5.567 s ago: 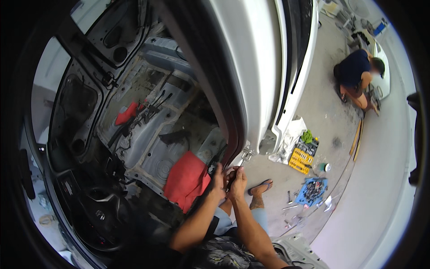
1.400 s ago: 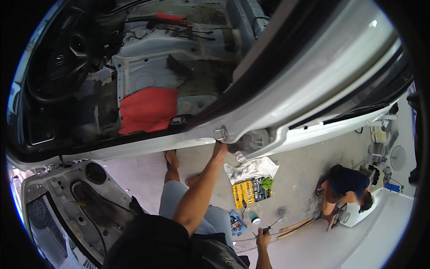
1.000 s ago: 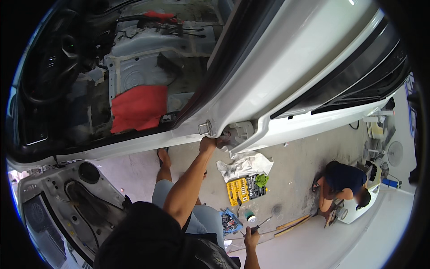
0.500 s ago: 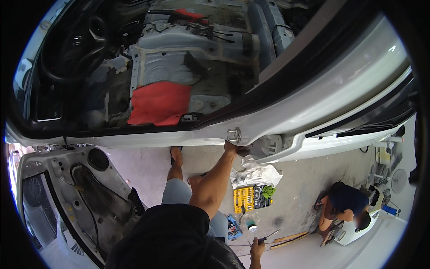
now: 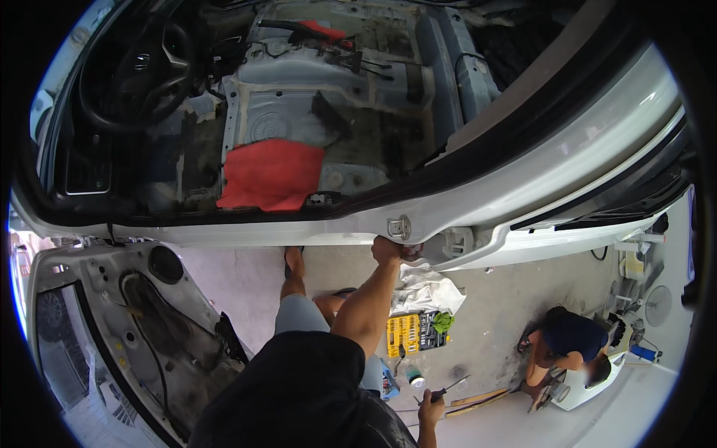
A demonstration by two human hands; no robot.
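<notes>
My left hand (image 5: pixel 386 250) reaches to the white car body (image 5: pixel 321 230), just under the metal door striker (image 5: pixel 399 227). Its fingers run in beneath the panel edge, beside an opening with a white bracket (image 5: pixel 458 243), and are mostly hidden. Low in the picture, my right hand (image 5: pixel 431 409) is closed round the dark handle of a screwdriver (image 5: pixel 449 387), whose shaft points up and to the right, away from the car. On the floor between the hands lies an open yellow-and-black tool case (image 5: pixel 404 334) with a green cloth (image 5: pixel 443 322) on it.
Beside the case are a white cloth (image 5: pixel 426 290), a round tub (image 5: pixel 415 377) and a blue tool box (image 5: pixel 389 382). A detached-looking door panel (image 5: pixel 160 328) stands at left. A co-worker (image 5: pixel 571 336) crouches at right near long wooden strips (image 5: pixel 478 402). Red cloth (image 5: pixel 272 175) covers part of the stripped car floor.
The view has shifted slightly. My left hand stays at the panel edge, and my right hand still holds the screwdriver, a little higher in the picture.
</notes>
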